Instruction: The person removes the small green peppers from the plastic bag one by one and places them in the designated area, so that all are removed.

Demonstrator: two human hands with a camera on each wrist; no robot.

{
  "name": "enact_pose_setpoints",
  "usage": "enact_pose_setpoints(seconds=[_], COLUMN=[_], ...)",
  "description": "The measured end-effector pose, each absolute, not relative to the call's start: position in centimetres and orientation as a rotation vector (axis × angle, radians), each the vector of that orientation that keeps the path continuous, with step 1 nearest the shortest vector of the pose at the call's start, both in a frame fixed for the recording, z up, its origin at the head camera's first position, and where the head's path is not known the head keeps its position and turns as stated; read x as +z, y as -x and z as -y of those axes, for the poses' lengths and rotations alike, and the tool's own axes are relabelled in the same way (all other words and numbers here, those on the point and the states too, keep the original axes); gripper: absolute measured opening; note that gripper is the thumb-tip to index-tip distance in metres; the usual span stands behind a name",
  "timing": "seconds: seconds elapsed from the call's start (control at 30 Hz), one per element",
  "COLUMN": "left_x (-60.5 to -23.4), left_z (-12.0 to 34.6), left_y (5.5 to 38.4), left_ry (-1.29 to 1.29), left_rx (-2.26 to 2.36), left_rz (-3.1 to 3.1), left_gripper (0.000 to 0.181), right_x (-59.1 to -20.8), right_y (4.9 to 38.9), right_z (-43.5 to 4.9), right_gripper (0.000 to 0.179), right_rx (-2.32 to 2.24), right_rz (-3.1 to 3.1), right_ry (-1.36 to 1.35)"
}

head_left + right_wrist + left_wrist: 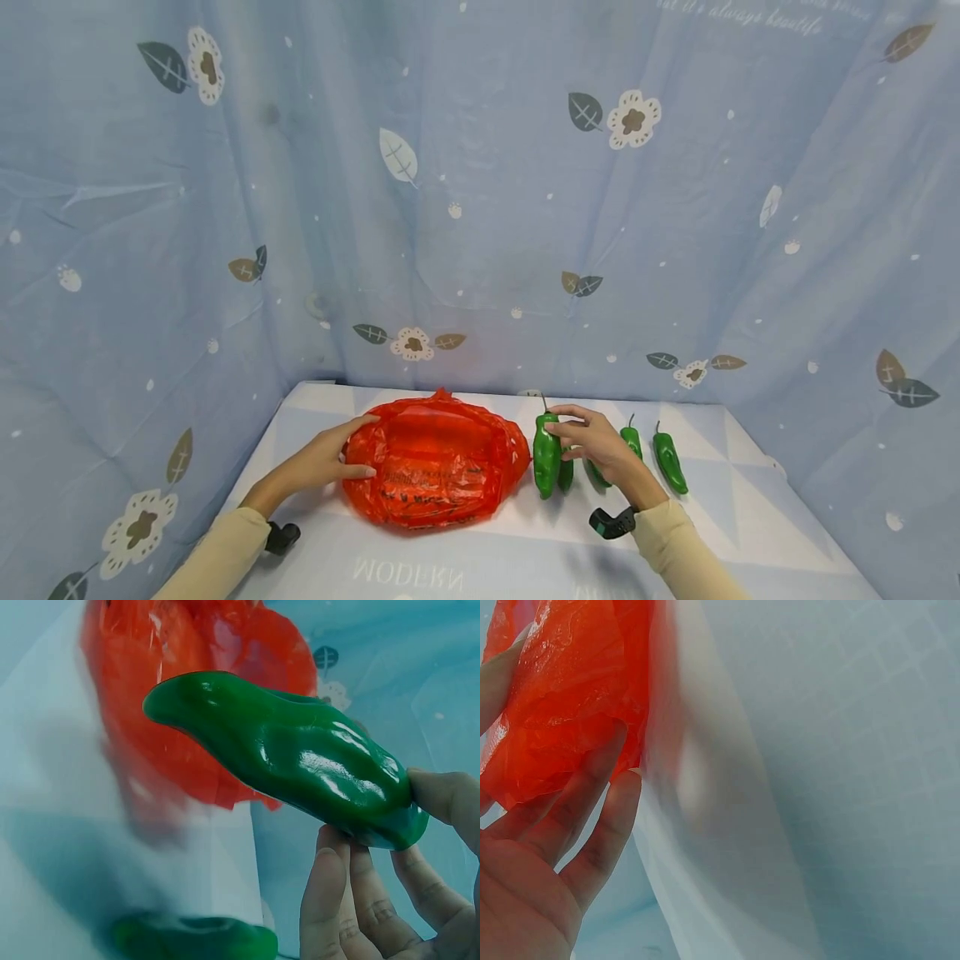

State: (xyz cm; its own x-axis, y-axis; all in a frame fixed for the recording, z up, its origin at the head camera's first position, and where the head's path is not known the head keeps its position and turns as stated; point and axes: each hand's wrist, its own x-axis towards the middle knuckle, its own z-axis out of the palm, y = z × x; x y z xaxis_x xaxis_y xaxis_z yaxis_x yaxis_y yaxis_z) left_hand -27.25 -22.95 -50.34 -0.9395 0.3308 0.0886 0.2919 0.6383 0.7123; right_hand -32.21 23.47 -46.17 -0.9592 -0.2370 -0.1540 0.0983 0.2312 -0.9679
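Observation:
My right hand point(602, 443) pinches a glossy green pepper point(547, 460) near its stem end, with thumb and fingers on either side. The pepper hangs tip down, just right of a red plastic bag point(435, 500). In the right wrist view the held pepper point(285, 754) overlaps the bag point(161, 746), and another pepper point(195, 940) lies on the table below it. At the bag's left end, my left hand point(330, 457) holds it between thumb and spread fingers. The left wrist view shows those fingers point(604, 832) lying along the crumpled plastic point(577, 697).
Several more green peppers lie right of the bag, one of them a pepper point(670, 462) farthest right and others partly behind my right hand. The pale patterned table point(750, 508) is enclosed by blue curtains point(487, 208) with flower and leaf prints.

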Motion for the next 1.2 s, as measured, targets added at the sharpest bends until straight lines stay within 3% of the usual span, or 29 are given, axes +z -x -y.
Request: enact_pose_setpoints(seconds=[0.6,1.2], left_x=[-50.4,-50.6], left_z=[23.0,23.1], left_y=[27.1,27.3], left_ry=[-0.558,-0.599], left_rx=[1.194,1.185], left_rz=[-2.807,-2.822], left_gripper=[0.084,0.085], right_x=[-46.9,-46.0], right_y=[31.2,29.9], right_z=[-29.1,-35.5], right_gripper=[0.053,0.067], right_rx=[-1.744,-1.733], right_rz=[-2.344,-2.453], right_ry=[0.018,-0.118])
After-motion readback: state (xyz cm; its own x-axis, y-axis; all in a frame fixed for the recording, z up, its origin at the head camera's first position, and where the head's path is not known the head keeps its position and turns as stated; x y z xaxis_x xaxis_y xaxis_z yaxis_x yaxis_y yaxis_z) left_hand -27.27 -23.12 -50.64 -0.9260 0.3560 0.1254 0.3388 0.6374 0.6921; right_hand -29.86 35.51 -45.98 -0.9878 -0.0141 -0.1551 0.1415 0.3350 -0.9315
